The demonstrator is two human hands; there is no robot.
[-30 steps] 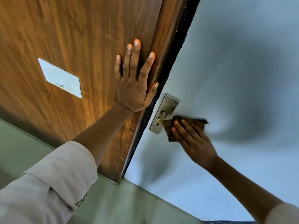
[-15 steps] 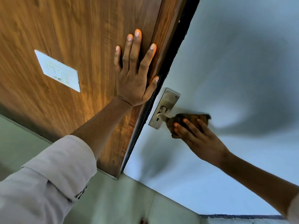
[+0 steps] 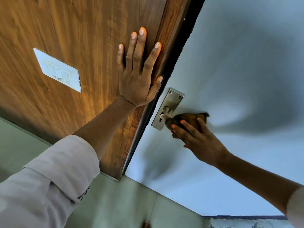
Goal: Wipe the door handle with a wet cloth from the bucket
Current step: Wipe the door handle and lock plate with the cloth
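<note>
Soft brown cloth (image 3: 191,120) wrapped over rigid door handle (image 3: 166,115)
Right hand (image 3: 199,139) clasping cloth around lever; left hand (image 3: 137,79) spread flat, empty; probably limp, conforming.

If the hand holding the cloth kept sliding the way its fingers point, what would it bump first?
Probably the metal handle plate: the right hand and brown cloth point along the lever toward it.

Brown cloth (image 3: 189,120) over door handle (image 3: 166,116)

Two hands (image 3: 138,79); one cloth (image 3: 189,120); one handle (image 3: 166,116)
</note>
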